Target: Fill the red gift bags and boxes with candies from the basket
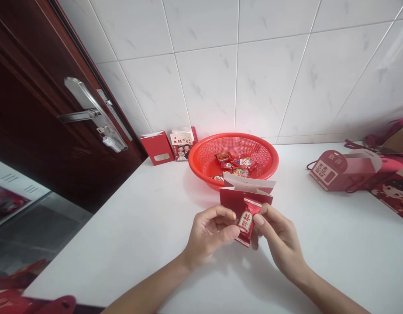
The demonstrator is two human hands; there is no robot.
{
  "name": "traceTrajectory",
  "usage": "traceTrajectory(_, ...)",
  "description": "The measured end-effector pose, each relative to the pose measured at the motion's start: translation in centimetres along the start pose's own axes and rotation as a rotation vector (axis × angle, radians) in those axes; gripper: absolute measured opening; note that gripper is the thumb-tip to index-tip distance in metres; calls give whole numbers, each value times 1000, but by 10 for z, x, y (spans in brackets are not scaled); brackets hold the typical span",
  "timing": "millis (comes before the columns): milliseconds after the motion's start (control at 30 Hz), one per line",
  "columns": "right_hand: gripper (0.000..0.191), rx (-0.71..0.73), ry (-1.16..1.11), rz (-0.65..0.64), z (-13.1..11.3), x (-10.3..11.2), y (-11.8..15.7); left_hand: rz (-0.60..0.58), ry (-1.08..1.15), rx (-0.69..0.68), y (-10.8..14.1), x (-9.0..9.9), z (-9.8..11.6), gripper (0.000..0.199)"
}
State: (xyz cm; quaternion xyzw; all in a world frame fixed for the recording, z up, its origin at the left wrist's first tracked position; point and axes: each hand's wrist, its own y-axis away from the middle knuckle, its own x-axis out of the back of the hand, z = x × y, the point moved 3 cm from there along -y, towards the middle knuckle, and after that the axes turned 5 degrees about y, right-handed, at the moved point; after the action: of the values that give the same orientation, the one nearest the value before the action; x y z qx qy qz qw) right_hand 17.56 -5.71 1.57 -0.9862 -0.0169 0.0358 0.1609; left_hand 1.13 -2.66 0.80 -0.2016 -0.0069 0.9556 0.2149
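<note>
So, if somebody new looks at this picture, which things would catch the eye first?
Probably the bright red mesh basket, with wrapped sweets inside, near the tiled wall. Next, perhaps, the shiny red packet at lower centre, between the left hand and right hand, before a red box. The dark door with its silver-coloured handle also stands out at the picture's left.
</note>
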Motion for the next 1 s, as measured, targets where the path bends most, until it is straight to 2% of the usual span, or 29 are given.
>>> traceTrajectory(367, 34, -11, -30, -23, 2, 0, 0, -41, 78, -55, 0, -3, 5, 14)
traceTrajectory(767, 35, -31, -56, -19, 4, 0, 1, -26, 88, -89, 1, -7, 7, 12)
traceTrajectory(1000, 35, -12, -66, -22, 3, 0, 0, -62, 116, -100, 0, -8, 7, 10)
